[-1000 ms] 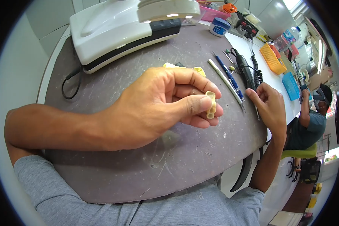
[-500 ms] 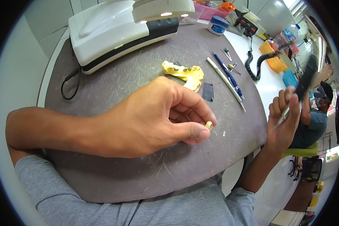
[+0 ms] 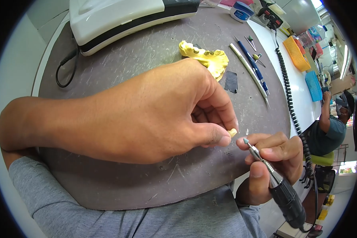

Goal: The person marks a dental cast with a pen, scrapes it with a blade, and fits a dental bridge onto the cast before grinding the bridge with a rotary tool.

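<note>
My left hand [image 3: 162, 115] pinches a small yellowish tooth-shaped piece [image 3: 232, 132] between thumb and fingertips, above the brown work mat [image 3: 178, 178]. Close by on the right, my right hand [image 3: 275, 154] grips a black and silver rotary handpiece [image 3: 279, 184]. Its small green pointed tip [image 3: 246, 141] faces the piece, with a little gap between them. A yellow dental model [image 3: 210, 59] lies on the mat beyond my left hand, with a dark flat square [image 3: 231, 81] beside it.
A white machine [image 3: 119, 20] stands at the back left. Right of the model lie a silver tool [image 3: 248, 68], a blue pen-like tool [image 3: 253, 61] and small burs [image 3: 258, 58]. A coiled cord [image 3: 287, 83] hangs at the right. A co-worker [image 3: 331, 127] sits farther right.
My right hand has swung down and left, bringing the handpiece tip near the piece. My left hand appears slightly farther right, still pinching the piece. The view has shifted, with table items higher in the frame.
</note>
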